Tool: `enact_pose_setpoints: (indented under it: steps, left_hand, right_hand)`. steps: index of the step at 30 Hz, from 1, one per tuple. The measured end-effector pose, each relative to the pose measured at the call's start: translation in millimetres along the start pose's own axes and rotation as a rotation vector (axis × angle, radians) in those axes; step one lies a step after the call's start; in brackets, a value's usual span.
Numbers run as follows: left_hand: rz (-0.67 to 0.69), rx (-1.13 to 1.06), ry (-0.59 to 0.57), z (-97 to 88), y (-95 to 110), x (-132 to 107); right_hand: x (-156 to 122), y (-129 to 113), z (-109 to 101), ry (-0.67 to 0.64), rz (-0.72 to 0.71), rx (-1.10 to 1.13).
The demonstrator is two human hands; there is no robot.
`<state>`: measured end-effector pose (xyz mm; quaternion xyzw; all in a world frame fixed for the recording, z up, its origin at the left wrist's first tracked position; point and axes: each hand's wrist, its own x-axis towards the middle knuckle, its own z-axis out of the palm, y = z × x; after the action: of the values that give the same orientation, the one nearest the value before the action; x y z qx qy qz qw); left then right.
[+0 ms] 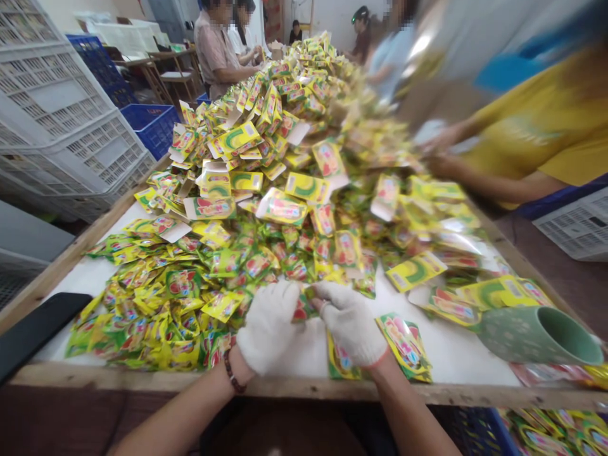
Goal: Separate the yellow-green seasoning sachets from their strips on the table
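My left hand, in a white knit glove with a bead bracelet at the wrist, is closed on one side of a small green and red sachet. From the other side, my gloved right hand pinches its edge. Most of the sachet is hidden by the fingers. Under the right hand lies a flat green and yellow packet, partly covered. Another packet with a watermelon picture rests just to its right. A heap of sachets spreads to the left of my left hand.
A tall pile of small yellow cartons runs down the wood-edged table. A green cup lies on its side at right, a black phone-like object at left. White crates stand at left. Co-workers line both sides, one in a yellow shirt.
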<state>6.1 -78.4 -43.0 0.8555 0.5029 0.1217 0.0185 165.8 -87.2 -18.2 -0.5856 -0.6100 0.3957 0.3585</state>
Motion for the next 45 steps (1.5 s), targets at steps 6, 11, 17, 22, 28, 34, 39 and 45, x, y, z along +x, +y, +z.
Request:
enact_pose_setpoints:
  steps: [6,11,17,22,28,34,39,45]
  left_hand:
    - [-0.027,-0.086,0.058,4.0,-1.8,-3.1]
    - [-0.078,-0.190,0.145,19.1,2.6,-12.3]
    - [-0.216,-0.625,0.003,9.4,-6.5,-14.6]
    - [-0.451,-1.155,-0.245,-17.9,-24.6,-11.4]
    - [-0.492,-1.341,-0.325,-17.8,-19.5,-15.5]
    - [-0.398,-1.254,-0.342,-23.2,-14.9,-14.5]
    - [-0.433,-1.226,-0.300,-21.6,-18.4,-14.7]
    - [-0.665,-1.395,-0.090,-15.5,-7.9,-15.9]
  right_hand:
    - [-12.1,-3.9,-7.3,-0.291,0.231,0.352]
    - [-5.6,-6.7,-7.0,-0.453,0.173,0.327]
    - [7.7,-5.3,-1.6,-0.326,0.133,0.218]
    - [3.1,0.0,1.3,-0.185,0.291,0.347]
    - [-3.4,-0.3,-7.8,-0.464,0.341,0.444]
    - [-0.3,4.9,-10.2,-0.612,0.387,0.432]
    - [-5.3,5.8,9.6,-0.355,0.351,0.463]
    - [-10.6,5.0,20.0,0.126,0.159,0.472]
